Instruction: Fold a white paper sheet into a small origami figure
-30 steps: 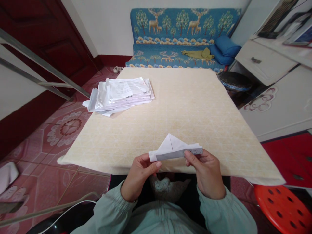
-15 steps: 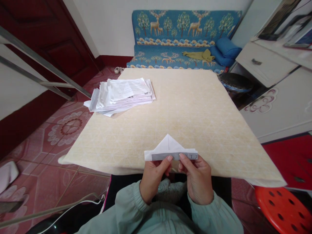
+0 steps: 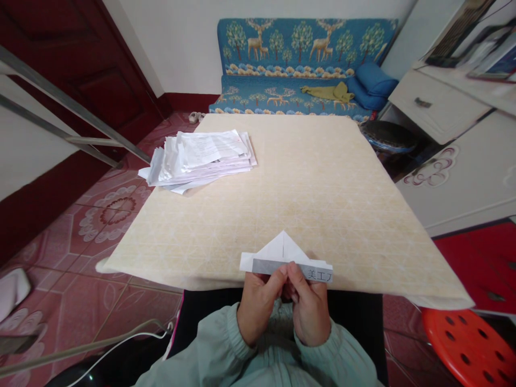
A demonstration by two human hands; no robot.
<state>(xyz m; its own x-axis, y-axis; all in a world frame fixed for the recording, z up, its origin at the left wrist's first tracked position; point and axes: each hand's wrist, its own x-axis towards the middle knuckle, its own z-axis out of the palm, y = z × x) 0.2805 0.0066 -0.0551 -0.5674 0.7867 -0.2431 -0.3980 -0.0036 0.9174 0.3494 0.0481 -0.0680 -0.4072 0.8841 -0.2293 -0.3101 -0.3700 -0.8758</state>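
Observation:
A folded sheet of paper is held at the near edge of the table. It has a white triangular peak and a flat band below, with a grey strip and printed characters at its right end. My left hand pinches the band's lower edge left of the middle, thumb on top. My right hand grips the same edge just right of it, and the two thumb tips nearly touch. The fingers beneath the paper are mostly hidden.
A stack of papers lies at the table's far left on a cream tablecloth. Beyond stands a blue patterned sofa. A red stool is at the lower right, beside a white cabinet. A metal frame stands left.
My right hand has slid left along the band toward my left thumb, uncovering more printed characters. The folded paper has shifted slightly nearer and tilted a little, its right end lower.

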